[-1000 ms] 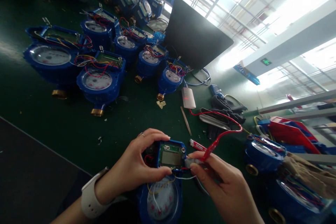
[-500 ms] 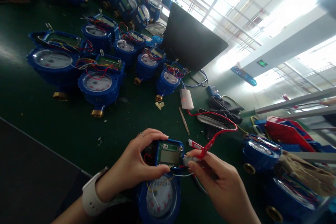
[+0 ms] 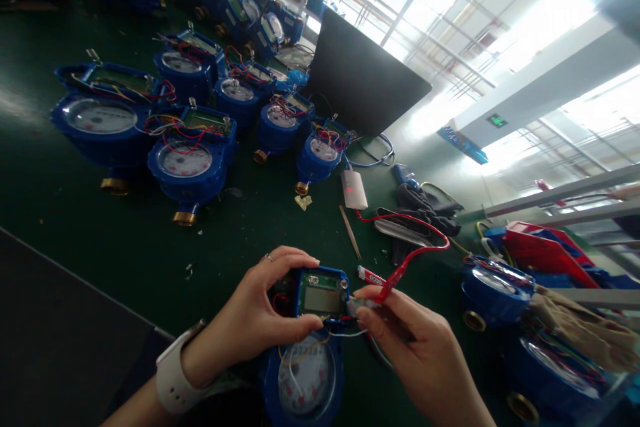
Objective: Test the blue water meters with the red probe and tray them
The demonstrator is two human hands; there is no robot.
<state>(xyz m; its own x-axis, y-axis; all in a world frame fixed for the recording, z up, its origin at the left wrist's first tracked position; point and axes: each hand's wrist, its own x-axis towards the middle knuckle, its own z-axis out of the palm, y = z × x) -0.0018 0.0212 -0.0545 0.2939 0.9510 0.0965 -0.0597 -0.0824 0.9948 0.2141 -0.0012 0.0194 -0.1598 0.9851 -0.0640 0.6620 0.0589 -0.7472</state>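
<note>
A small blue module [image 3: 323,300] with a green circuit board and a grey display sits above the round dial of a blue meter [image 3: 305,380]. My left hand [image 3: 260,310] grips the module by its top and bottom edges, fingers closed round it. Between the thumb and fingers of my right hand [image 3: 413,337] is a pale connector [image 3: 361,305], held against the module's right side. A red cable [image 3: 417,250] runs from the connector up to a white box [image 3: 355,189] with a red light. Thin white and yellow wires hang over the dial.
Several blue meters [image 3: 185,160] with loose wires stand at the left and behind. Tweezers [image 3: 350,232], a red-and-white cylinder [image 3: 371,275] and a metal case [image 3: 404,227] lie beyond my right hand. Behind is a dark screen [image 3: 367,73]; a red bin [image 3: 550,253] is at right.
</note>
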